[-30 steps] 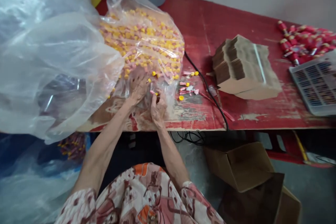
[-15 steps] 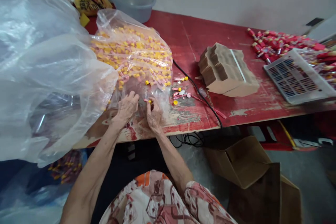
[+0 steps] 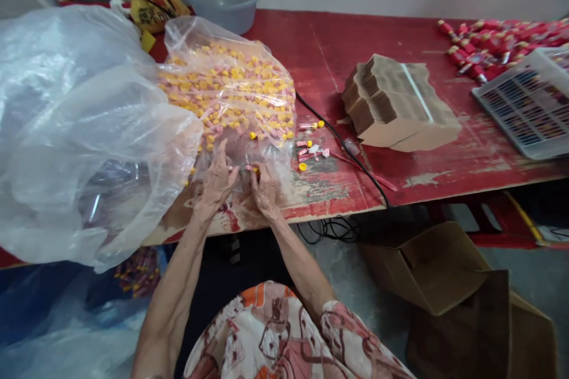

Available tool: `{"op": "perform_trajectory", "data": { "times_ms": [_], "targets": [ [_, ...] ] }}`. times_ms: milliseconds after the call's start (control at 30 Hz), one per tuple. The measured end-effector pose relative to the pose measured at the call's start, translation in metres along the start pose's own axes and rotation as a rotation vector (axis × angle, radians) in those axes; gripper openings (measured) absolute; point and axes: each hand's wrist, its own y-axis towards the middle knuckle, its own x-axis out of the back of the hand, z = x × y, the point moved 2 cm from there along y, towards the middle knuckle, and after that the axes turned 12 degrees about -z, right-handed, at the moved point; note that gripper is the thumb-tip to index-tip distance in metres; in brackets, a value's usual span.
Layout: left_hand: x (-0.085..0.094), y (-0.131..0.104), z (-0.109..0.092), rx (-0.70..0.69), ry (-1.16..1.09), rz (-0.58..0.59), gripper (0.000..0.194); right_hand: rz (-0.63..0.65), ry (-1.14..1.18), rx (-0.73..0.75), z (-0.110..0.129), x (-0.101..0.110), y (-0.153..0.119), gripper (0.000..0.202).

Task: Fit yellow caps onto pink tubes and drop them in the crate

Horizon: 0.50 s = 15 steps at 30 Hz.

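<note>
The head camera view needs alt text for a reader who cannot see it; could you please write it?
A person's right hand holds a small pink-and-yellow piece over a worn red table, the left hand close beside it. Beyond them lies a clear plastic bag of similar pieces; a strapped cardboard stack stands to the right.

A big see-through plastic bag (image 3: 189, 31) lies wrinkled left of the middle, in the upper part of the frame. It bulges with lots of little pink tubes with yellow caps (image 3: 240, 90), all jumbled up. Just below, near the middle of the frame, one small pink-and-yellow piece (image 3: 250, 168) is held almost flat, its pink end pointing left.
</note>
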Motion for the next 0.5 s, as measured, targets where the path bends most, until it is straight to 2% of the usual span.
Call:
{"op": "perform_trajectory", "data": {
  "times_ms": [100,200,367,500],
  "targets": [
    [-0.013,-0.008,-0.004,-0.007,-0.020,-0.028,0.050,0.055,0.015,0.022,-0.001,-0.002,0.001,0.021],
    [-0.022,-0.015,-0.006,0.015,0.000,-0.002,0.050,0.055,0.065,0.038,-0.003,0.000,0.000,0.025],
    [-0.023,-0.027,-0.012,0.041,0.019,-0.046,0.053,-0.057,0.121,0.055,-0.008,0.010,-0.003,0.037],
    [-0.025,-0.034,-0.024,0.048,0.045,0.011,0.046,-0.004,0.051,0.062,-0.010,0.010,-0.002,0.049]
  ]
}}
